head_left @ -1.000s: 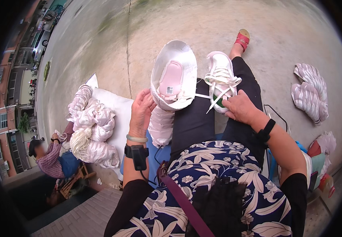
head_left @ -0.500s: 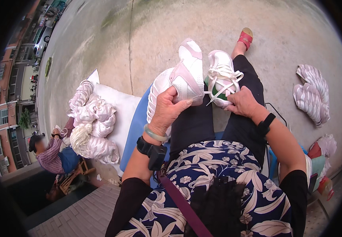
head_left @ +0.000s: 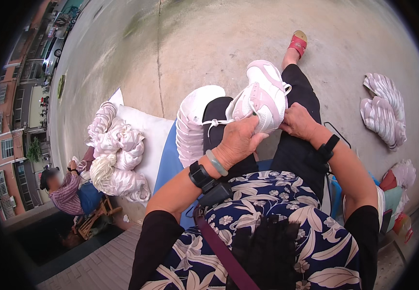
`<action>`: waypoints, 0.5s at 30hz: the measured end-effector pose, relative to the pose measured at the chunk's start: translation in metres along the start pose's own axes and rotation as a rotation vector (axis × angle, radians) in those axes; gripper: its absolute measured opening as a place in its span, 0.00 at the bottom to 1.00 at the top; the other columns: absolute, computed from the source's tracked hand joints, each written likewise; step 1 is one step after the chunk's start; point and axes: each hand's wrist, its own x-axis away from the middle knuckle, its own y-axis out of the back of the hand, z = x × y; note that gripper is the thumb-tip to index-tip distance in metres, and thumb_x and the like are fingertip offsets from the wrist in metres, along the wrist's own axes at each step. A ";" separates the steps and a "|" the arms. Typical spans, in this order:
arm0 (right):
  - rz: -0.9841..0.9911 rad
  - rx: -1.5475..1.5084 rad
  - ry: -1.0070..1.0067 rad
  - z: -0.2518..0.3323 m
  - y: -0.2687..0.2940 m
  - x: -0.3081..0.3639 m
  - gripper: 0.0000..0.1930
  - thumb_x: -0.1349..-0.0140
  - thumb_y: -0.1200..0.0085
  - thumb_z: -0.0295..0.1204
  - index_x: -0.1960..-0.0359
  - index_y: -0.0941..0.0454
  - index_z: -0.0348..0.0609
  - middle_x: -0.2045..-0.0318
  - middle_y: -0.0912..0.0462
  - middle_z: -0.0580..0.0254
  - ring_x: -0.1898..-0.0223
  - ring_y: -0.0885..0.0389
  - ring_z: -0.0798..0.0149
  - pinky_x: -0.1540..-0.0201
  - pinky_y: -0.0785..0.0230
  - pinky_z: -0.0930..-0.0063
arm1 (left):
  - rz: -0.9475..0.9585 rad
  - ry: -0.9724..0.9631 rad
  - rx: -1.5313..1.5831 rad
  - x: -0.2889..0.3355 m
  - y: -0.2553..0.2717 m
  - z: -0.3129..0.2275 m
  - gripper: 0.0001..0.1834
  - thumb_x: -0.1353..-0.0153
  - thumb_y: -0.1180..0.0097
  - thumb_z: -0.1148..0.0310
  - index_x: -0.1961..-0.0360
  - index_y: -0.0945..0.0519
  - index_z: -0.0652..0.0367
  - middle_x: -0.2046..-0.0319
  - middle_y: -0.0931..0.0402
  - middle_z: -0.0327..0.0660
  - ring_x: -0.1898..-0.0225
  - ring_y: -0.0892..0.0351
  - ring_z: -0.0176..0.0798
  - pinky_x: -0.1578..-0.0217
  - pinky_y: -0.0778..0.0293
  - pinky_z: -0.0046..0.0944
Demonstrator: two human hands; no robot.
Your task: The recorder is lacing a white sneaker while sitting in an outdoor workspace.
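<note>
A white and pink shoe upper (head_left: 263, 96) is held above my lap, its toe pointing away from me. My left hand (head_left: 241, 142) grips it at the near left side, thumb showing. A knotted white lace (head_left: 215, 123) hangs out to the left of it. My right hand (head_left: 300, 122) is closed at the near right edge, fingertips pinching the upper there. Behind it more white lace shows at the right side; whether a second upper lies underneath is mostly hidden. Left of my knee stands a nested stack of white uppers (head_left: 188, 128).
Bundled pink and white uppers (head_left: 122, 150) lie on a white sheet (head_left: 154, 133) at the left, beside a blue surface (head_left: 167, 145). More nested uppers (head_left: 385, 111) rest on the concrete at the right. A person (head_left: 69, 191) sits at the far left.
The two uppers held apart before have come together between my hands. My left hand has moved right and slightly down, leaving the stack by my knee more exposed.
</note>
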 end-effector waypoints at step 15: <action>-0.465 -0.447 -0.441 -0.017 0.033 0.014 0.11 0.43 0.51 0.36 0.65 0.26 0.41 0.70 0.23 0.52 0.65 0.25 0.50 0.63 0.33 0.64 | 0.375 -0.216 -0.301 -0.023 -0.053 0.015 0.16 0.51 0.54 0.78 0.58 0.37 0.67 0.74 0.28 0.51 0.71 0.25 0.54 0.71 0.29 0.45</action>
